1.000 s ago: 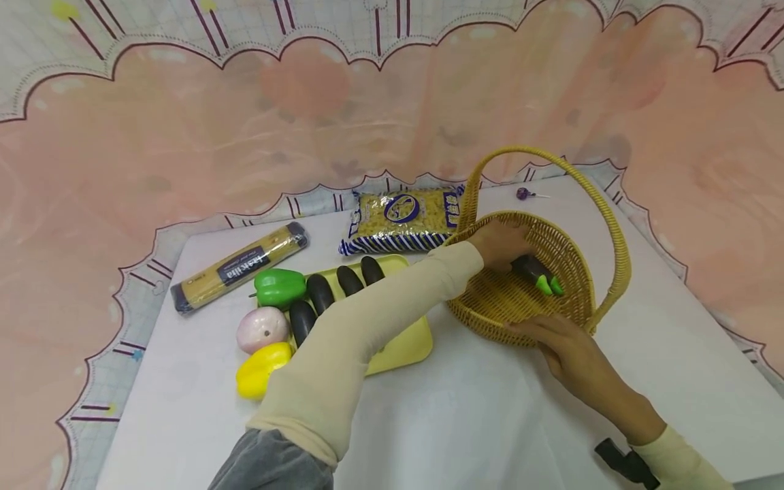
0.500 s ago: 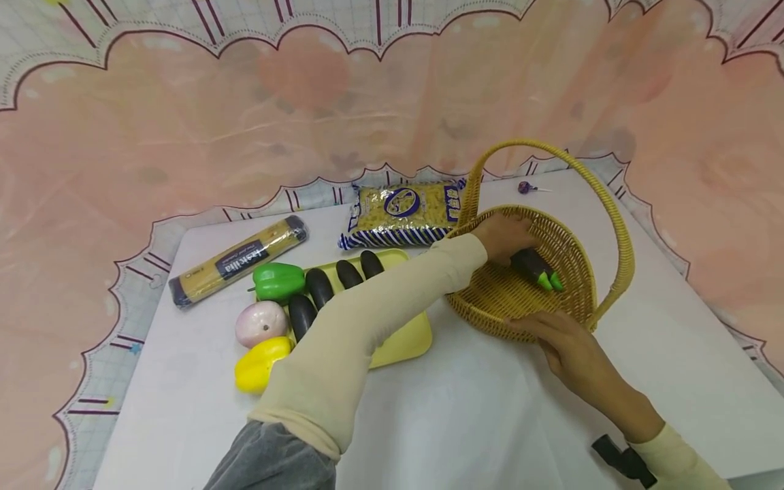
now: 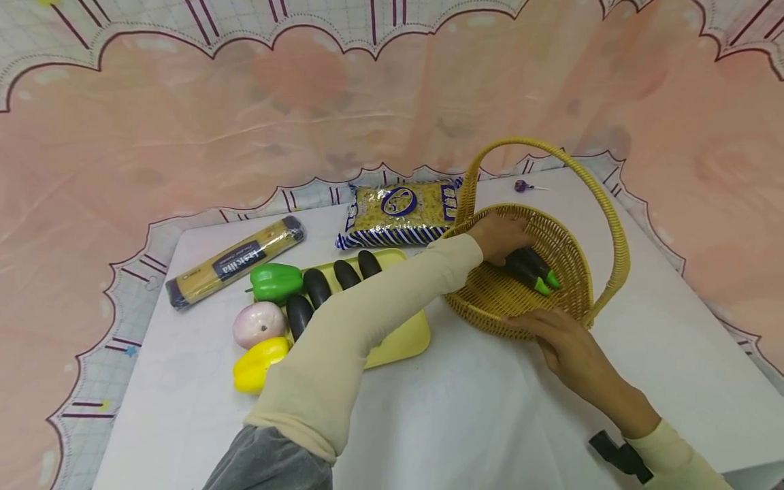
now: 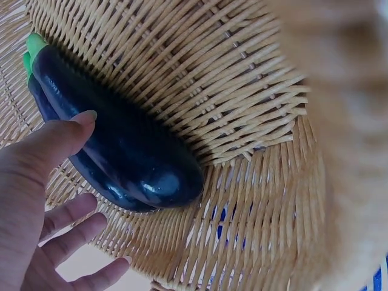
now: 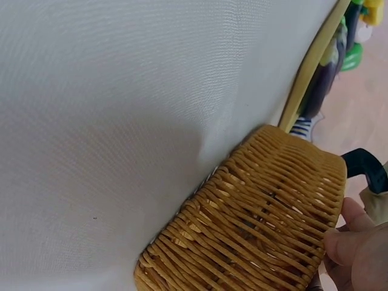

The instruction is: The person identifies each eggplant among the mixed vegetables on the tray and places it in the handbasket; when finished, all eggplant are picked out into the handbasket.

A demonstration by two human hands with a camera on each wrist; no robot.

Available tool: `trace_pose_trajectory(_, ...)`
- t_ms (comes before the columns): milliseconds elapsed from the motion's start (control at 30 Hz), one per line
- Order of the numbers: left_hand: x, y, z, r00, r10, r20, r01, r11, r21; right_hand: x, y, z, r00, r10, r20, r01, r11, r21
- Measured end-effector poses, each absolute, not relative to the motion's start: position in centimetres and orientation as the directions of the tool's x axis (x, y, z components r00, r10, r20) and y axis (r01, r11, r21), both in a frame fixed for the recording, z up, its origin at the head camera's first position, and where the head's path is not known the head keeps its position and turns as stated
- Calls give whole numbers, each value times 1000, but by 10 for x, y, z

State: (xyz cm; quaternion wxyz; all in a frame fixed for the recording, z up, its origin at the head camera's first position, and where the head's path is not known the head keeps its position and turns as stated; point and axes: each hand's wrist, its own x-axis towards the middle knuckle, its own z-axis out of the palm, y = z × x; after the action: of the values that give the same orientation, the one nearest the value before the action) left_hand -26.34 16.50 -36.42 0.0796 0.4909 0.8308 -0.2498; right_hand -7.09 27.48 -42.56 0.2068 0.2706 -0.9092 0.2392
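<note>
My left hand [image 3: 503, 236] is inside the round wicker basket [image 3: 578, 272], over two dark eggplants [image 3: 528, 267] with green stem ends. In the left wrist view the eggplants [image 4: 130, 142] lie side by side against the basket weave. There the thumb [image 4: 66, 134] overlaps the nearer eggplant, while the other fingers spread loosely below, curled round nothing. My right hand [image 3: 569, 350] holds the near rim of the basket. In the right wrist view, its thumb [image 5: 339, 245] is on the basket's [image 5: 242, 218] outer side and fingers show beyond the rim.
Left of the basket, a yellow tray [image 3: 413, 344] bears several eggplants [image 3: 317, 287], partly behind my left sleeve. Beside it are a green pepper [image 3: 277, 282], a pinkish onion-like vegetable [image 3: 259, 325] and a yellow pepper [image 3: 260, 365]. Behind are two pasta packs [image 3: 398, 211] [image 3: 235, 262] and a lollipop [image 3: 522, 186].
More of the two eggplants shows beside my left hand, and their green ends have spread slightly apart. My right hand has stayed at the basket rim.
</note>
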Motion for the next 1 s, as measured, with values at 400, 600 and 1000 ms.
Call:
trace_pose_trajectory(400, -267, 158, -361, -513, 788, -339, 850, 411, -330, -72, 276, -421, -777, -397, 488, -583, 746, -322)
trace_pose_trajectory(600, -266, 139, -359, -496, 816, -297, 867, 447, -220, -71, 275, -421, -786, -396, 475, -574, 754, -320)
trace_pose_trajectory(1000, -255, 77, -350, -456, 871, -182, 889, 456, -45, -69, 273, -423, -789, -389, 475, -569, 754, -327)
